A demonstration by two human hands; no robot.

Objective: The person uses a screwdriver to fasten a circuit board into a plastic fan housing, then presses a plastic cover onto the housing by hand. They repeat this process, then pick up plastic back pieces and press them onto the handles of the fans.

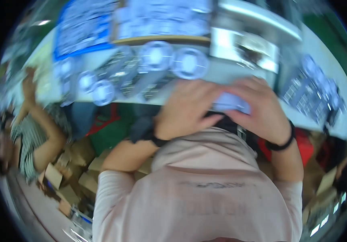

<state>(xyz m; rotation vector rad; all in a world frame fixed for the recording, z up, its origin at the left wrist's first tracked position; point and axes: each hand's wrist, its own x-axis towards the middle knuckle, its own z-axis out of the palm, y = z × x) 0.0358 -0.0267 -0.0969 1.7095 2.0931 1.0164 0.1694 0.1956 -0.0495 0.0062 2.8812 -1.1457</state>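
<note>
The picture is blurred by motion. My left hand [189, 111] and my right hand [260, 109] meet at the near edge of a pale worktable [230, 70]. Between them they grip a small flat pale-blue piece [232, 103], fingers curled over it from both sides. Each wrist wears a black band. Just beyond my hands, round clear discs [189, 62] lie in a row on the table beside dark trays [129, 74]. What kind of piece I hold is too blurred to tell.
More dark trays with parts [314, 90] sit at the right of the table, and a shiny box [244, 48] at the back. Another person in a striped shirt [28, 137] is at the left. Cardboard boxes [81, 161] cover the floor below.
</note>
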